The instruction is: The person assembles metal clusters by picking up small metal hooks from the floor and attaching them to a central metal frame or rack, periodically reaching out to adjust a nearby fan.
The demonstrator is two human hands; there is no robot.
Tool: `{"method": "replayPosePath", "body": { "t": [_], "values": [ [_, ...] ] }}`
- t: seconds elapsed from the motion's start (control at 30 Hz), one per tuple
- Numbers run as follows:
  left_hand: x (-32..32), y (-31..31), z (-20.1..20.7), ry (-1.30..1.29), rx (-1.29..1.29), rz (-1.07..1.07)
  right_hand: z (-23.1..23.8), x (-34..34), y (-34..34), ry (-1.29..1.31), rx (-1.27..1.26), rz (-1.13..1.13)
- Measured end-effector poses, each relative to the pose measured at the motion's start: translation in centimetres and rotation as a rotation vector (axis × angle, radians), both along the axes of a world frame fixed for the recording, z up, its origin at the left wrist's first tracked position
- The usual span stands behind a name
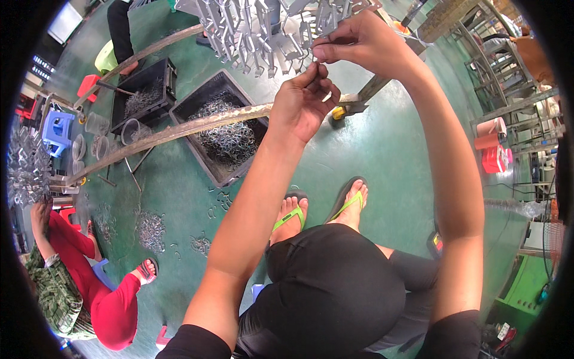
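Observation:
Both my arms are raised to a rack of hanging silver metal clips [257,36] at the top of the view. My right hand [366,46] pinches thumb against fingers at the rack's lower right edge; whatever lies in the pinch is too small to make out. Just below it, my left hand [304,103] is turned palm up, with thumb and forefinger pressed together and the other fingers curled. Its fingertips nearly meet those of the right hand, and any piece between them cannot be made out.
A long wooden bar [197,124] crosses in front of me. Beyond it stand a grey crate [222,84] of bent metal pieces and a black crate [169,96]. Loose pieces [150,230] lie on the green floor. A person in red trousers [113,308] sits at left by another rack [28,167].

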State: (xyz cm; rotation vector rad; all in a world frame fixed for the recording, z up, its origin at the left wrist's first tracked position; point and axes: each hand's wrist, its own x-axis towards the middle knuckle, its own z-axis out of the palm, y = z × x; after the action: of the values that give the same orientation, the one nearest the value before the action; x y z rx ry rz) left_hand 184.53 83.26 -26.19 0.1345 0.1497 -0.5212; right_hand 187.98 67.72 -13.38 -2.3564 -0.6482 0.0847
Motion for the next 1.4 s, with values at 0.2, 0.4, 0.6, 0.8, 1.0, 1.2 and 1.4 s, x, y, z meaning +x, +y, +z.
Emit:
{"method": "replayPosePath", "body": {
  "t": [0.2,0.4,0.6,0.8,1.0,1.2,1.4],
  "values": [
    [-1.6,0.5,0.4,0.008,-0.003,0.010,1.5,-1.0,0.4,0.096,-0.065,-0.062],
    [-2.0,1.1,0.2,-0.009,0.114,0.043,5.8,0.8,2.4,0.213,-0.720,0.100],
    [-0.3,1.5,-0.2,-0.146,0.229,0.308,1.5,-0.1,1.7,-0.130,-0.226,-0.068],
    [1.9,2.0,-0.2,-0.142,0.310,0.378,0.6,1.5,1.2,-0.123,-0.174,-0.031],
    [2.6,2.8,-0.4,-0.160,0.443,0.338,0.1,1.5,2.4,-0.039,-0.139,-0.087],
    [2.8,3.1,-0.1,-0.161,0.477,0.272,-0.2,1.5,2.2,-0.009,-0.159,-0.120],
    [2.5,3.2,0.3,-0.119,0.503,0.248,-0.8,1.5,1.7,0.007,-0.111,-0.104]
  ]
}}
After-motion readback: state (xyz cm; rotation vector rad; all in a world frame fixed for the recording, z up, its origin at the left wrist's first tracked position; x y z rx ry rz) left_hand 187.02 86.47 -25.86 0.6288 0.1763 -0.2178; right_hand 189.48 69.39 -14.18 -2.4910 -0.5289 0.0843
